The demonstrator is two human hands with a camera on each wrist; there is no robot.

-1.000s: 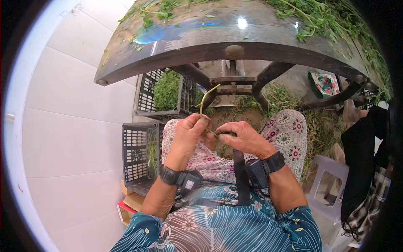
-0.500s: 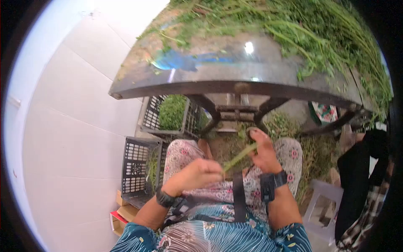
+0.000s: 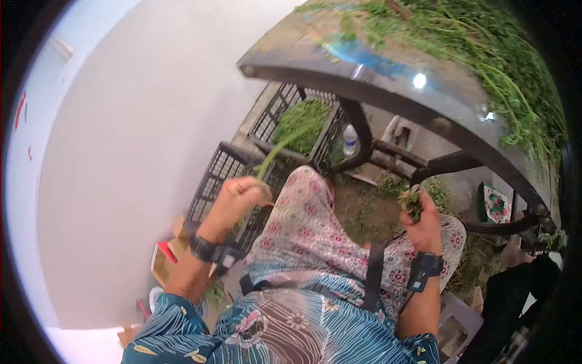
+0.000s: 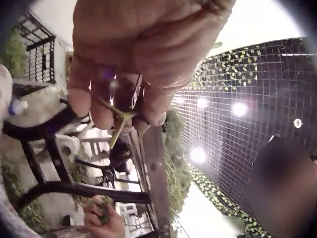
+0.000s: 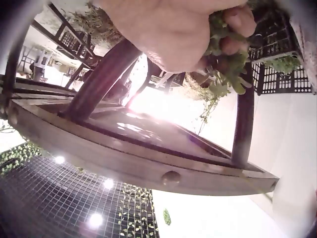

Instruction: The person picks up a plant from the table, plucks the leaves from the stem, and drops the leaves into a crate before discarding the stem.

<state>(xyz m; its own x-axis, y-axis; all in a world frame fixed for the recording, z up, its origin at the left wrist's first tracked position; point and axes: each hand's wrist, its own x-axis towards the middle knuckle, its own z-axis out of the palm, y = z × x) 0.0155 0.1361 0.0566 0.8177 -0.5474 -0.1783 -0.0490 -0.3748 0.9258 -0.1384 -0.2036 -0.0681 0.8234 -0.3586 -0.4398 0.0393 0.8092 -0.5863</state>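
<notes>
My left hand is raised over the near crate at the left and pinches a long green stem, which points up and away and is blurred. In the left wrist view, forked stem ends stick out between the fingertips. My right hand, above the right knee, holds a small bunch of leafy greens between thumb and curled fingers. The right wrist view shows these leaves poking out past the fingers. Both hands are well apart.
A black crate stands left of the legs; behind it another crate holds picked greens. Ahead is a table heaped with stalks. Under it are dark legs, a bottle and plant scraps. A stool is at right.
The hands, together a second ago, have moved apart. My left hand has gone left toward the crates with the stem; my right has moved right with the leaves. The head view has swung left.
</notes>
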